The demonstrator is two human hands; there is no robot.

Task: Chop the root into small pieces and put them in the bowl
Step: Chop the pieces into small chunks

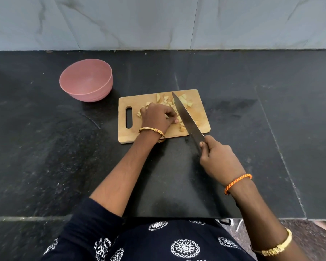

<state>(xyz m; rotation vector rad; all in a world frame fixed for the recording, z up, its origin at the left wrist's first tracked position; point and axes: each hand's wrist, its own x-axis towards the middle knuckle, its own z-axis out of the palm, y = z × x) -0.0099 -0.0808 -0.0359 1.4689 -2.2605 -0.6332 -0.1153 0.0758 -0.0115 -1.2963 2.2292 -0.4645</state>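
A wooden cutting board (199,117) lies on the black counter, with several pale yellow root pieces (183,99) scattered over it. My left hand (157,117) sits on the board with fingers curled over a small root piece by the blade. My right hand (217,159) grips the handle of a large knife (186,117). The blade slants across the board, its tip toward the far edge. A pink bowl (87,82) stands to the far left of the board, with nothing visible inside.
The black stone counter (271,129) extends left and right, with a seam on the right. A grey marble wall (158,21) rises behind it. The counter's front edge is at my waist.
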